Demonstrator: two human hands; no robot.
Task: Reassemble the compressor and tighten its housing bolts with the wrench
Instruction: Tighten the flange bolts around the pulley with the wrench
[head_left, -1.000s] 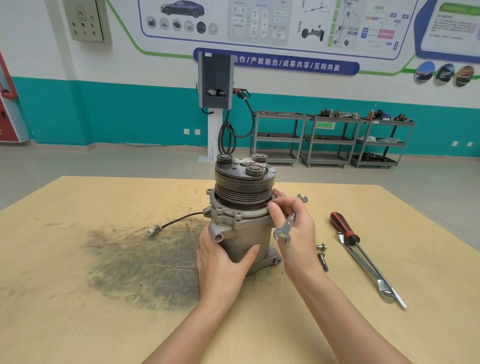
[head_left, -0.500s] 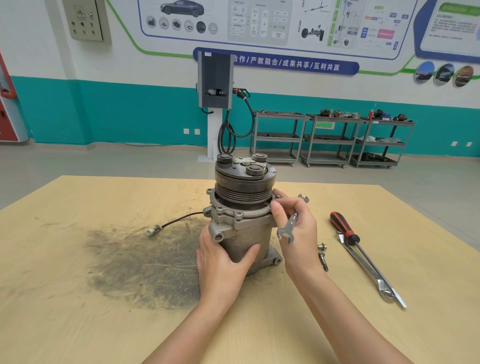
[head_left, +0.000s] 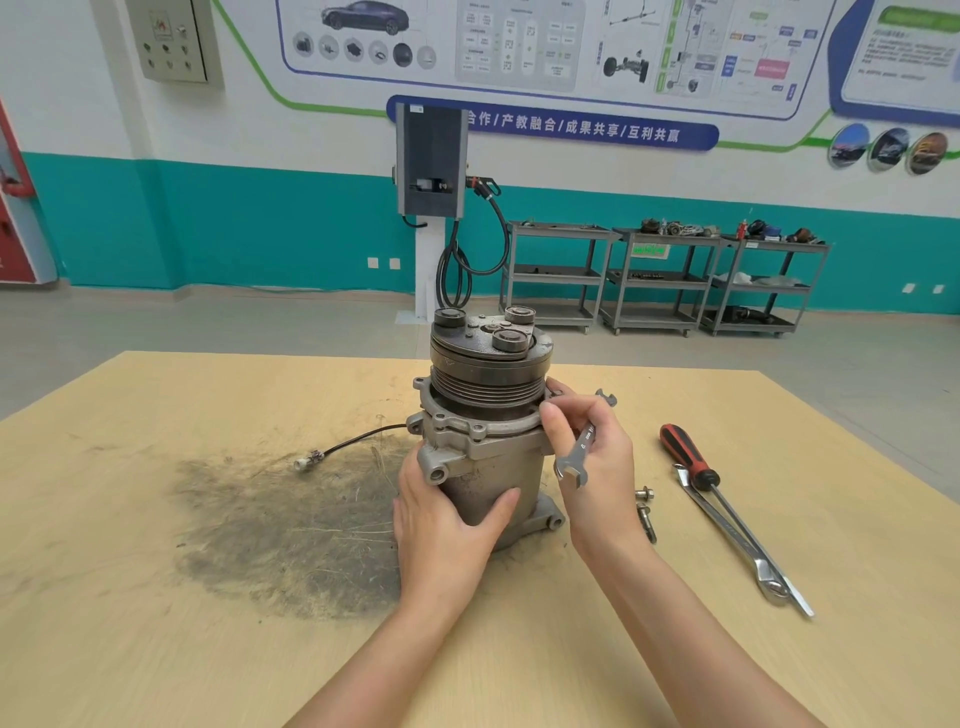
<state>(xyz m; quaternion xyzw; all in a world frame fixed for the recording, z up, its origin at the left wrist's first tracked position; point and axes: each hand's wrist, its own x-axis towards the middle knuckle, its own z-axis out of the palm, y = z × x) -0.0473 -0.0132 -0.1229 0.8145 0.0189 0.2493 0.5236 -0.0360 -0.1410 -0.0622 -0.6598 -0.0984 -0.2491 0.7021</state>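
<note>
The grey compressor (head_left: 488, 415) stands upright on the wooden table (head_left: 156, 623), its dark pulley and clutch on top. My left hand (head_left: 441, 525) wraps around the lower housing from the front. My right hand (head_left: 597, 457) is at the housing's right flange, with its thumb and fingertips against the rim. That hand also holds a small open-ended wrench (head_left: 582, 447), which slants across the palm with one jaw down and the other poking out behind the fingers. Two loose bolts (head_left: 645, 509) lie on the table just right of the compressor.
A red-handled screwdriver (head_left: 691, 462) and a long silver wrench (head_left: 737, 545) lie to the right. A black cable with a white connector (head_left: 310, 460) trails left from the compressor across a dark greasy stain (head_left: 285, 530). Metal carts (head_left: 660, 280) stand by the far wall.
My right hand has shifted slightly at the flange, fingers working at the rim, and the wrench in it has tilted a little. The left hand and the compressor stay still.
</note>
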